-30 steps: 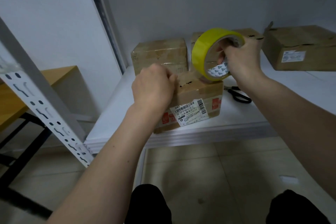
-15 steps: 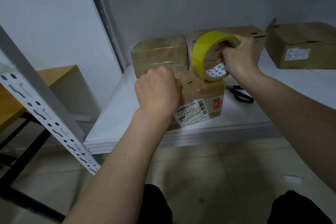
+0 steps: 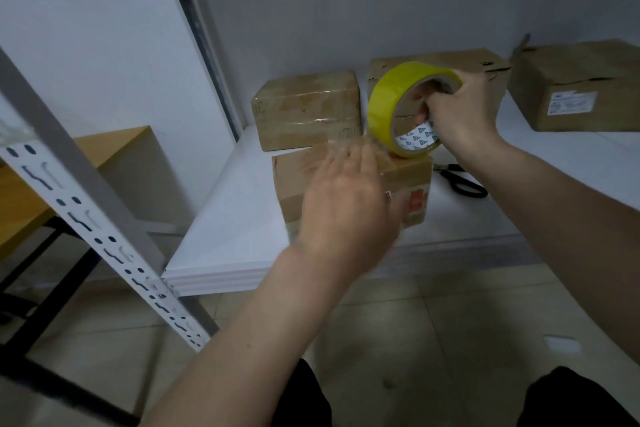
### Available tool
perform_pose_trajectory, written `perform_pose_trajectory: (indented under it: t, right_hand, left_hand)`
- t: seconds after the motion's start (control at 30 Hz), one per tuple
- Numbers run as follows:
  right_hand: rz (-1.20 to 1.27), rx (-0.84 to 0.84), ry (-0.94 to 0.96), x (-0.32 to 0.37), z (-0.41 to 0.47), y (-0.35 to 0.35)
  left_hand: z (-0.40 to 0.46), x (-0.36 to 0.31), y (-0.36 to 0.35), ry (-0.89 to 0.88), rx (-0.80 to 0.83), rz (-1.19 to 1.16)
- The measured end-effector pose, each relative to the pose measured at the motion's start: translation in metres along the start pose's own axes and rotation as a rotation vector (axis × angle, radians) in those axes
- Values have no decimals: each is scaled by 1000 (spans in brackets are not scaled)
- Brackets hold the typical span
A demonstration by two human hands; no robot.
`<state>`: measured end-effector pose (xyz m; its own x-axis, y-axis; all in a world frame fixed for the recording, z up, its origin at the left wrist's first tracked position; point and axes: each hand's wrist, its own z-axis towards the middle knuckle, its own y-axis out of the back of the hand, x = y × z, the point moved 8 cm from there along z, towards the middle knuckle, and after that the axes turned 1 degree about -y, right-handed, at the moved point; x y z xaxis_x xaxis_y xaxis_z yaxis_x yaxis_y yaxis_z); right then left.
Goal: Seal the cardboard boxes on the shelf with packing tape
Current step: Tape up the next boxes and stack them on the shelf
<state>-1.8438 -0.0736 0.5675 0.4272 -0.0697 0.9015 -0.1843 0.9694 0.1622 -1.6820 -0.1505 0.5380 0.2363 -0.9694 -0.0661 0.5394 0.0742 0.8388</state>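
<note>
While right hand (image 3: 460,114) grips yellow tape roll (image 3: 384,104) w/ triangle-logo core, left hand (image 3: 346,208) spread, blurred, over front box (image 3: 294,180), red label unreadable

Dim, flat indoor light, soft shadows, left hand (image 3: 346,204) motion-blurred, wide-angle edge bending

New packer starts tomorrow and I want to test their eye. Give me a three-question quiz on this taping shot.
1. True or false: the right hand grips the yellow tape roll.
2. The scissors lie: A) on the floor B) on the shelf C) on a box.
3. Fill in: the left hand is over the ____ box.

Key: 1 true; 2 B; 3 front.
</note>
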Motion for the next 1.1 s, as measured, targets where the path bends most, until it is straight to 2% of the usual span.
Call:
perform_pose_trajectory:
  t: [0.1, 0.13, 0.23, 0.37, 0.5, 0.67, 0.77, 0.83, 0.93, 1.1]
  right_hand:
    - [-10, 12, 2, -1, -1, -2]
    - [-4, 9, 5, 0, -1, -1]
    - [21, -18, 38, 1, -5, 1]
    - [153, -45, -50, -20, -12, -8]
    - [158, -29, -101, -31, -14, -12]
    - [159, -16, -74, -30, -14, -9]
    - [135, 0, -66, -30, -15, -9]
    - [116, 6, -56, -30, -16, -9]
    - [139, -30, -60, -31, -16, -7]
    - [110, 3, -64, -30, -17, -8]
  left_hand:
    - [0, -9, -18, 65, 191, 159]
    - [4, -12, -19, 71, 203, 188]
    - [10, -20, -24, 46, 197, 164]
    - [6, -12, -15, -57, 57, 76]
    - [3, 2, -11, -81, 182, 103]
    - [-5, 22, -3, 19, 231, 250]
    - [4, 9, -9, 31, 243, 326]
    - [9, -8, -18, -7, 261, 223]
    - [13, -23, -14, -54, 193, 90]
    - [3, 3, -6, -76, 210, 129]
